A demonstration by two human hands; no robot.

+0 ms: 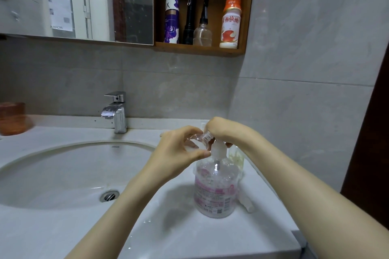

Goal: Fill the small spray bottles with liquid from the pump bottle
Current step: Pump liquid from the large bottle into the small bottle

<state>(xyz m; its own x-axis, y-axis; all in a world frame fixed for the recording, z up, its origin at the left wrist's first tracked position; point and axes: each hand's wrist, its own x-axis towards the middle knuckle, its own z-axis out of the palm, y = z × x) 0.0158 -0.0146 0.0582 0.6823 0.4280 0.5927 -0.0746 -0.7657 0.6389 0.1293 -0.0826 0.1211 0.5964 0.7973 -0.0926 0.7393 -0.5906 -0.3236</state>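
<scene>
My left hand (179,149) is curled round a small spray bottle (199,138), thumb underneath and fingers over the top. It holds the clear little bottle tilted, with its threaded neck toward the white pump head (217,150). My right hand (223,130) sits above, fingers bent down over that pump head and gripping it. From this view I cannot tell how far the head is pressed. The pump bottle (215,189) stands upright on the white counter (168,235), just right of the sink basin (63,174). It is clear plastic with a pink label and has clear liquid inside. Right behind it I can make out a second small bottle (237,159) with a pale greenish tint, mostly hidden. A small pale piece (248,205) lies on the counter by the pump bottle's base, but I cannot tell what it is. A few water drops (147,222) shine on the counter nearer to me. A chrome faucet (115,111) rises behind the basin, and an orange cup (12,119) stands at the far left. Up on the wall, beside the mirror (84,0), a wooden shelf (200,51) holds four things. They are a purple-and-white bottle (172,17), a black flashlight (190,10), a clear sprayer (203,31) with a black nozzle, and an orange-capped drink bottle (230,21).
</scene>
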